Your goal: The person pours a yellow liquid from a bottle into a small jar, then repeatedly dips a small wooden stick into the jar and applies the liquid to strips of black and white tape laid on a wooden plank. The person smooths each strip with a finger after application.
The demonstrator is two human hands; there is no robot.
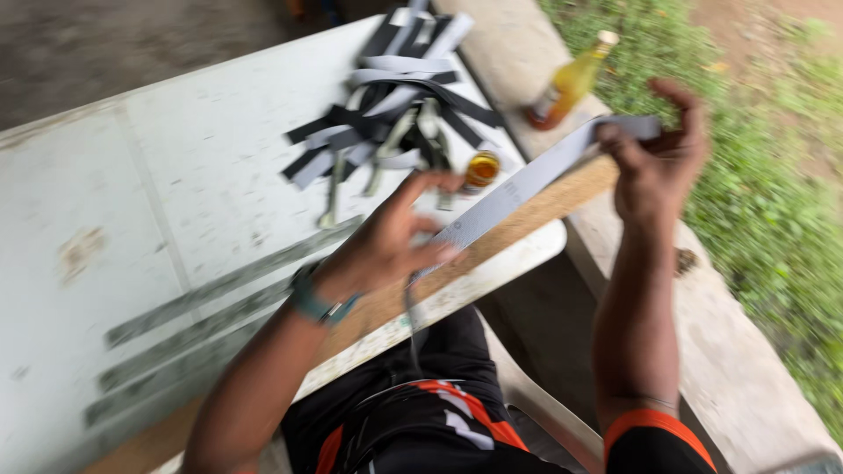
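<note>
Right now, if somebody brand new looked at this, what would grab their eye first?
Probably the long grey strip stretched slantwise across the middle, pinched by the right hand at its upper end and the left hand lower down. Behind it, a tangled heap of grey and black strips lies on the white table. An amber bottle stands on the concrete ledge at top right.

Soft, even daylight — no hard shadows or glare. Heavy motion blur smears the whole frame, worst around both hands (386, 241) and the strip (527, 180) gripped between them.
</note>
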